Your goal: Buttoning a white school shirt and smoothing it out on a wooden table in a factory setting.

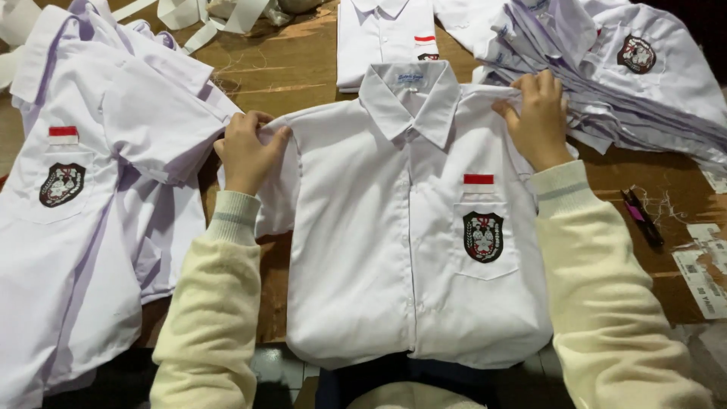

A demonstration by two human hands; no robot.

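I have the white uniform shirt (394, 250) lying front up in the middle of the brown worktop (295, 68), collar away from me, buttoned, so its pocket badge (483, 236) and the small red-and-white patch (478, 182) face me. My left hand (248, 149) pinches the cloth at the left shoulder seam, fingers closed on a fold of it; my right hand (539, 117) presses on the right shoulder, fingers curled over the edge, though I cannot tell whether they truly grip or only hold it flat. Holding both shoulders keeps the shirt square and taut. More shirts lie spread at my left (83, 189), a fanned stack (606, 83) sits at the upper right, and small thread snips (642, 216) rest near paper tags (700, 273)
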